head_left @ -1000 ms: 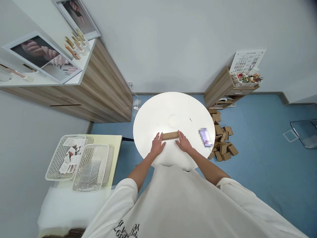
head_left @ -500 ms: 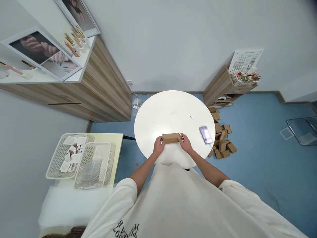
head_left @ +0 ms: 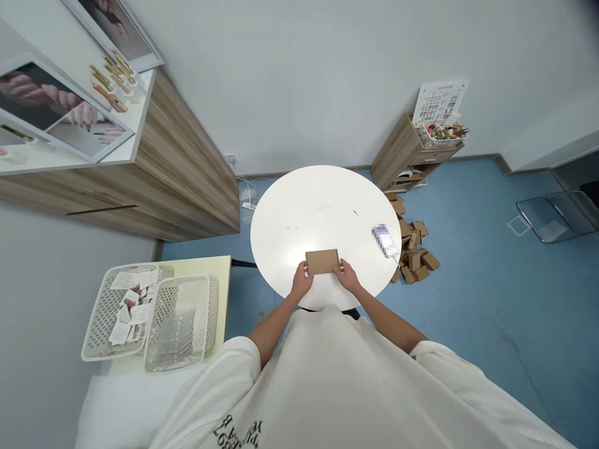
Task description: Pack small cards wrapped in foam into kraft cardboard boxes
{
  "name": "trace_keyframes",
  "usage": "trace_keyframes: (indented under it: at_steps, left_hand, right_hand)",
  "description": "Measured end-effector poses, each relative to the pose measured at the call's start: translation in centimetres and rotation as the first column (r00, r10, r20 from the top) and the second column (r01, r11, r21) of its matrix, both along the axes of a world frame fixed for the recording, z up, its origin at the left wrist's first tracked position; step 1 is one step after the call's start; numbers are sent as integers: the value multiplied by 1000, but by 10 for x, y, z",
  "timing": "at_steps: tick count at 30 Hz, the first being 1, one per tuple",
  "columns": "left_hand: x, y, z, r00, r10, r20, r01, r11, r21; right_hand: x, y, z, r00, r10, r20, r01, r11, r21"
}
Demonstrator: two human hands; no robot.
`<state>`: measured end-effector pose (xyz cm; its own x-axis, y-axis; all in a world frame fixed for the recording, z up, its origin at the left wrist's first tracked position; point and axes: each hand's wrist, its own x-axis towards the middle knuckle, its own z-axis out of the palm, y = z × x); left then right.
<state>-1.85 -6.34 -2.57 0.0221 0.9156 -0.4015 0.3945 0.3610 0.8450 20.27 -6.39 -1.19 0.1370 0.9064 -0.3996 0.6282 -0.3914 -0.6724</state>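
Note:
Between my two hands is a small brown cardboard box (head_left: 322,262), flat and rectangular, over the near part of the round white table (head_left: 299,206). My left hand (head_left: 302,279) grips its left end, and my right hand (head_left: 347,276) grips the right end. The broad top face of the box looks closed from here. Its underside is hidden, so I cannot tell whether it rests on the table.
A blurred phone (head_left: 385,241) lies on the table's right side. Several cardboard boxes (head_left: 414,259) are heaped on the floor to the right. At left, white baskets (head_left: 208,312) with packets and clear plastic pieces stand on a side table (head_left: 222,274). A wooden cabinet (head_left: 187,168) rises behind.
The box now shows a broad, smooth top face, where before it looked narrower with a flap edge raised near my right fingers. Both hands stay at its ends; the view has shifted slightly.

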Motion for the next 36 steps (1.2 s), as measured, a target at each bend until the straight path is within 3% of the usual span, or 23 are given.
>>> trace_keyframes:
  at_steps: [3,9,16,21,29,36]
  left_hand:
    - [5,2,9,999,-46,9,46,998,44]
    - [26,11,28,996,-76,-53,81,991,105]
    - [77,23,43,994,-95,-49,102,979,174]
    - [143,27,55,992,-129,1,127,976,176]
    - [277,32,75,970,-236,61,216,948,235]
    - [395,65,97,926,-372,64,334,886,323]
  right_hand:
    - [1,-1,5,1000,-19,-17,19,999,-42]
    - [19,-1,21,996,-65,-57,69,995,72]
    - [71,6,33,987,-137,-87,148,980,135]
    - [136,2,41,965,-220,-142,239,961,140]
    - [260,-2,56,918,-374,-135,395,891,224]
    - [361,3,75,801,-581,-144,596,751,285]
